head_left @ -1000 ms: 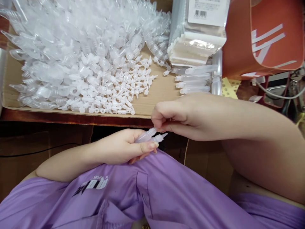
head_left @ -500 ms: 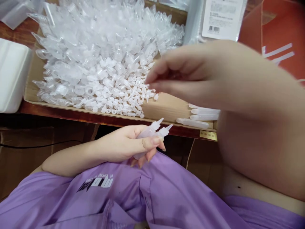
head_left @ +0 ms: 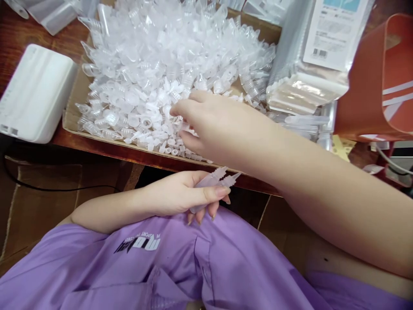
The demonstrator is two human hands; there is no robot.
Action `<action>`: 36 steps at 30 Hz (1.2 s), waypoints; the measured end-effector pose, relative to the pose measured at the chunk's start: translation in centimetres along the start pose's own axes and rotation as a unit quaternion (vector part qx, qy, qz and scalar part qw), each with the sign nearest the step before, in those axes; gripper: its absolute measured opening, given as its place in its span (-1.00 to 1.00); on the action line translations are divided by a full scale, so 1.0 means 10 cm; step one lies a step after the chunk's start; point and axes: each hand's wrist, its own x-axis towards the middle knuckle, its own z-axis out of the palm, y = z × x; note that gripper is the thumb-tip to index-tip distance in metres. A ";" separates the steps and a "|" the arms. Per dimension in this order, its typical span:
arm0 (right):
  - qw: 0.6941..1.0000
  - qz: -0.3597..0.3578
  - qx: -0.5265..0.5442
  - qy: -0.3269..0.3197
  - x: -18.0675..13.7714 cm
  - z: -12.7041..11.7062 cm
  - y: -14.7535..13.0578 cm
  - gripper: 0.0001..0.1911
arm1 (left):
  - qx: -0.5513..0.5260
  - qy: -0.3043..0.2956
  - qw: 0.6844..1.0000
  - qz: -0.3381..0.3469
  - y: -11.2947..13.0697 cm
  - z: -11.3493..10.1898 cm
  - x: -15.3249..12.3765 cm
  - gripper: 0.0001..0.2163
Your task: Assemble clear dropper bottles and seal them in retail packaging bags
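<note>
My left hand [head_left: 180, 196] is closed around two small clear plastic dropper bottles [head_left: 217, 181], held over my lap with their tips pointing up and right. My right hand [head_left: 219, 127] reaches over the cardboard tray [head_left: 71, 116], its fingers curled and pinching among the small white nozzle tips [head_left: 163, 137] near the tray's front edge. What the fingertips hold is hidden. Behind the tips lies a large heap of clear bottles and caps [head_left: 167, 51].
A white box [head_left: 35, 92] sits left of the tray on the wooden table. Stacked clear packets with labels [head_left: 306, 82] and an orange-red bag [head_left: 380, 82] stand at the right. A few finished tubes [head_left: 306, 120] lie beside the packets. Brown cardboard and a black cable [head_left: 48, 188] sit below.
My right hand left the bottles in my left hand, swung up over the tray and has come down onto the nozzle tips. My left hand kept its hold. The view tilted further up.
</note>
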 end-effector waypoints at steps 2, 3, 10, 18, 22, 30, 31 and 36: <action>0.996 0.025 0.076 0.030 -0.12 -0.01 0.07 -0.65 | 0.002 0.000 1.000 0.006 0.00 -0.01 -0.01 -0.65; 0.989 0.032 0.135 0.058 -0.19 0.00 0.12 -0.69 | 0.002 0.002 1.000 0.006 0.01 -0.01 -0.01 -0.67; 0.859 0.095 0.486 0.127 -0.77 0.14 0.54 -0.86 | 0.022 0.028 0.999 0.001 0.05 0.01 -0.03 -0.66; 0.814 0.050 0.576 0.052 -1.22 0.31 0.58 -0.89 | 0.092 0.067 0.993 -0.011 0.18 0.15 0.02 -0.70; 0.790 0.062 0.600 0.106 -1.32 0.39 0.58 -0.87 | 0.116 0.088 0.989 -0.030 0.22 0.21 0.04 -0.71; 0.785 0.045 0.593 0.176 -1.44 0.43 0.62 -0.73 | 0.124 0.082 0.988 -0.039 0.21 0.25 0.09 -0.70; 0.792 0.039 0.580 0.189 -1.45 0.42 0.64 -0.71 | 0.120 0.079 0.989 -0.035 0.21 0.25 0.09 -0.71; 0.877 -0.050 0.459 0.134 -1.43 0.36 0.72 -0.82 | 0.144 0.064 0.987 -0.034 0.23 0.26 0.12 -0.71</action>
